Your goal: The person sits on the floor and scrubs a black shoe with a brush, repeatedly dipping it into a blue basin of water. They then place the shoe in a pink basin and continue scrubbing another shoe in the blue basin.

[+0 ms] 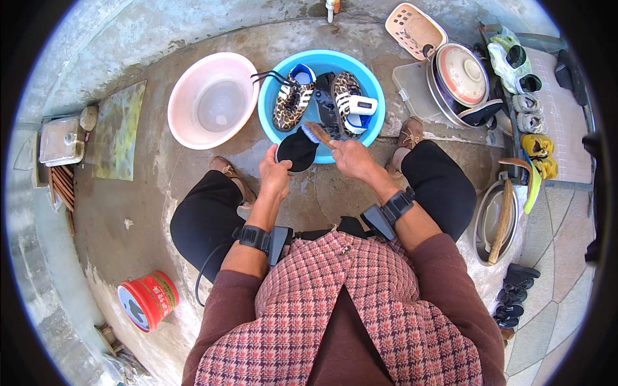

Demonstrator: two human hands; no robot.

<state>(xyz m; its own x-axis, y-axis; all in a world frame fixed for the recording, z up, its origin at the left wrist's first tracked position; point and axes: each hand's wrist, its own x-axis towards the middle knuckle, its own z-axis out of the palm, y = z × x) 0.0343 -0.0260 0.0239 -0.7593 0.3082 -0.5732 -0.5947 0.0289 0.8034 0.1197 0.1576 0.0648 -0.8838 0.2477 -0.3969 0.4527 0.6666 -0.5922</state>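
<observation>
My left hand (275, 169) grips a black fabric shoe (297, 152) with a pale sole edge, holding it at the near rim of a blue plastic basin (264, 103). In my right hand (355, 158) is a scrub brush (317, 133) with a brown back and pale bristles. Its bristles meet the shoe's upper right edge. Water stands in the basin around a left leopard-print sneaker (285, 108) with dark laces over the rim and a right leopard-print sneaker (344, 96) with a white strap. Something dark (327, 106) lies wet between them, its kind unclear.
A pink basin (178, 103) stands left of the blue one. Lidded cookware (461, 72), a perforated basket (410, 24) and a clear plastic lid (410, 91) are at the upper right. Shoes line a rack (565, 140). A red bucket (154, 299) is at the lower left.
</observation>
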